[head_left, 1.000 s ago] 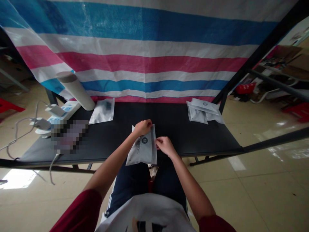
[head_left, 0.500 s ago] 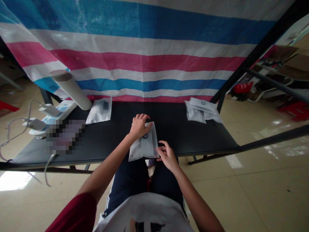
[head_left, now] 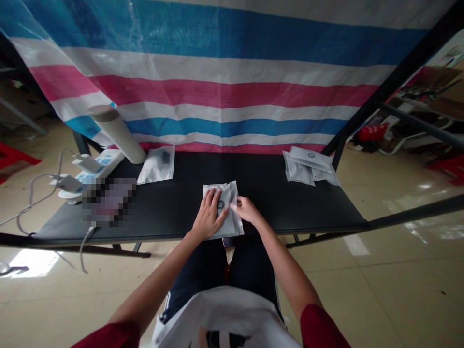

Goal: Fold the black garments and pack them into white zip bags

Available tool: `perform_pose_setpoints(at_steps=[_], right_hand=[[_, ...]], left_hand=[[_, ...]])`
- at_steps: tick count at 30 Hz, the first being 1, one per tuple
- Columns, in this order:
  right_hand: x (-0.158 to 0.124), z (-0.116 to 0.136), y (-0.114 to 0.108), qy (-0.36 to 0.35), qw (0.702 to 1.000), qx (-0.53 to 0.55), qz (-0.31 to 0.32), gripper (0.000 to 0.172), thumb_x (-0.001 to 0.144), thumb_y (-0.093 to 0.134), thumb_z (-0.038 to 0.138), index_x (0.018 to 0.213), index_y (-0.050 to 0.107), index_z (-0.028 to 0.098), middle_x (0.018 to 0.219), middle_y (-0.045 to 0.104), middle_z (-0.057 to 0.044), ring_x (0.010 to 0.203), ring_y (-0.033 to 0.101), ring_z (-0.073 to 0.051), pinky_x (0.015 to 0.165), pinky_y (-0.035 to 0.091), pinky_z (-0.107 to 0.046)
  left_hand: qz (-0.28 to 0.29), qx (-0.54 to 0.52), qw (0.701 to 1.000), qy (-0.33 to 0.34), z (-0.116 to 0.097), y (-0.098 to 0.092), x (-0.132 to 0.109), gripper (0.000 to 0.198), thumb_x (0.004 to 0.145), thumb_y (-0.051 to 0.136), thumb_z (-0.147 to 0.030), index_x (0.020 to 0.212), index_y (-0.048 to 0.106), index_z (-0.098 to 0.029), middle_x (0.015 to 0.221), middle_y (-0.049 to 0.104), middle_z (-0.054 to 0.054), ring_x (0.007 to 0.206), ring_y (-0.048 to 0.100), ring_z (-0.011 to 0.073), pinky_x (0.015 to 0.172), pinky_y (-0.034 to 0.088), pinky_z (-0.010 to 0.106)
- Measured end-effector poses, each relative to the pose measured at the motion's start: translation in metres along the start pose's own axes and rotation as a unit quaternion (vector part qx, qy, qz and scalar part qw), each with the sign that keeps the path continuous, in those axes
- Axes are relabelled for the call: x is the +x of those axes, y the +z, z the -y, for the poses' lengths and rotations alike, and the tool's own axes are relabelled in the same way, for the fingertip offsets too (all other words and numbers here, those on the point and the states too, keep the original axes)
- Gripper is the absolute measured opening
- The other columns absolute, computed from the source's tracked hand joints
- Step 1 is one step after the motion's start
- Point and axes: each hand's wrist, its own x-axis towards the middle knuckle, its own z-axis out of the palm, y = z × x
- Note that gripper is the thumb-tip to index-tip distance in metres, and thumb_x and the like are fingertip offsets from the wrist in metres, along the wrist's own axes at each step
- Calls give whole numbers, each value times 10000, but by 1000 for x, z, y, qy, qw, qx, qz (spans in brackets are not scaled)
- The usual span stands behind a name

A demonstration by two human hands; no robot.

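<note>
A frosted white zip pouch [head_left: 232, 223] with a dark round logo lies at the front edge of the black table [head_left: 253, 166], in front of me. Flat across its left half rests my left hand [head_left: 208, 215], fingers stretched out and pressing on it. My right hand [head_left: 247, 209] pinches the pouch's right edge, with the fingertips partly hidden by the plastic. The pouch is creased near that pinch. What it contains does not show clearly.
Several similar pouches [head_left: 310, 164] are piled at the back right. Another pouch [head_left: 157, 165] with a dark item inside lies back left, beside a pale bottle [head_left: 121, 135]. A power strip [head_left: 105, 166] with chargers and a blurred-out device [head_left: 110, 200] occupy the left. Striped sheeting [head_left: 224, 92] hangs behind.
My left hand has come down flat on the pouch from its upper edge. My right hand has moved up and closed on the pouch's right edge. The pouch has turned slightly.
</note>
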Motion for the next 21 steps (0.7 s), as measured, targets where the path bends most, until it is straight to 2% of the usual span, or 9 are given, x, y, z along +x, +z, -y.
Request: perform_pose_setpoints(at_steps=[3,5,8,11,15,18,21], right_hand=[[7,13,-2,-16,998,-59,0,211,674,796,353,807,736,200,731,740,-54,748,704,-254,578,489,-239],[8,20,-3,-12,996,-86,11,196,634,821,350,723,731,201,694,735,-47,782,710,-269,601,487,-236],[8,22,-4,-5,997,-79,26,189,643,806,348,705,722,190,696,733,-40,799,710,-272,625,501,-244],[2,16,-14,30,999,-27,-2,217,714,736,367,812,716,174,746,729,-40,757,695,-243,562,513,-244],[-16,1,-49,108,984,119,-83,256,784,628,350,983,653,191,790,690,-19,694,659,-178,445,510,-207],[-32,-8,-76,116,961,223,-114,302,758,668,359,1009,623,198,849,685,-25,726,657,-163,454,545,-204],[-40,-10,-82,104,951,270,-108,374,762,694,449,1032,620,200,927,691,-48,748,663,-170,466,572,-225]], left_hand=[[10,-7,1000,14,-1,-2,-1,650,976,376,-439,1527,170,-162,1569,258,177,1488,145,316,1184,230,547],[13,-5,1000,22,-2,-2,-1,654,977,374,-434,1527,180,-138,1569,261,185,1490,138,315,1189,224,540],[8,4,1000,15,-2,1,-2,673,968,393,-447,1530,186,-141,1565,282,182,1485,161,323,1179,233,554],[15,23,1000,-8,-2,4,-3,680,961,401,-467,1534,199,-163,1552,321,175,1467,227,323,1164,253,554],[63,72,995,-33,-7,4,-3,681,930,428,-551,1508,323,-208,1559,328,141,1462,216,370,1167,221,544],[97,91,990,-36,-12,4,0,672,888,472,-607,1482,382,-307,1570,328,67,1464,167,410,1167,183,562],[97,83,991,-45,-15,6,4,658,888,471,-607,1469,405,-305,1567,335,66,1461,154,427,1164,177,574]])
